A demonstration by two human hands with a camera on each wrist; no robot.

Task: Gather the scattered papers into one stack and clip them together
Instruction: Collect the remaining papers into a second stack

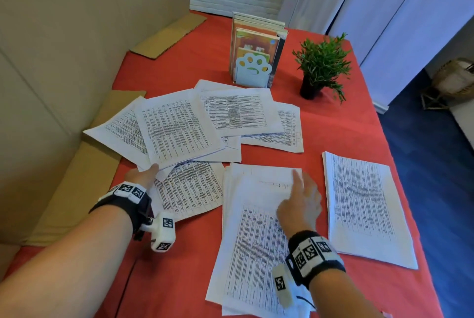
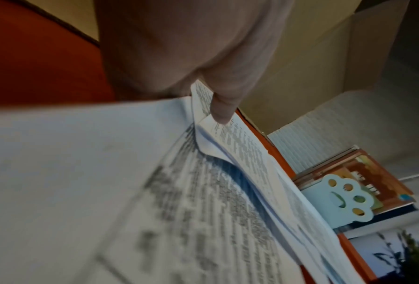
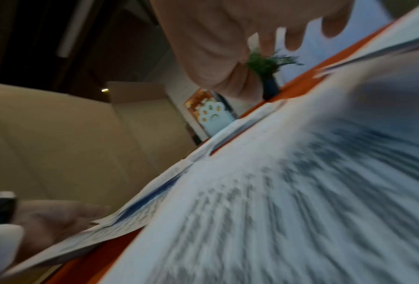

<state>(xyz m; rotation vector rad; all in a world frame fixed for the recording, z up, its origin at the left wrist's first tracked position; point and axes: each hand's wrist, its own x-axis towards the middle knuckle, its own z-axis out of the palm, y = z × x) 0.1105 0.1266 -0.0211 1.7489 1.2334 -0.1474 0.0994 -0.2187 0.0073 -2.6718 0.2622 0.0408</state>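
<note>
— White sheets (image 1: 177, 125) fanned left of centre, left hand (image 1: 143, 176) pinching their near corner.
— And the right hand (image 1: 300, 202)?
— Nearer the stack (image 1: 254, 240), lower centre; fingers loose, holding nothing.

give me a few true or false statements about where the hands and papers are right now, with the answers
1. The left hand pinches a fanned bundle of papers at its near corner. True.
2. The right hand holds a clip. False: it holds nothing and sits over the near stack of papers, fingers loose.
3. All the papers are already in one stack. False: a separate pile lies to the right, and more sheets lie near the bookstand.
4. The potted plant stands on the red tablecloth, right of the bookstand. True.
5. The bookstand is empty. False: books stand in it.
</note>
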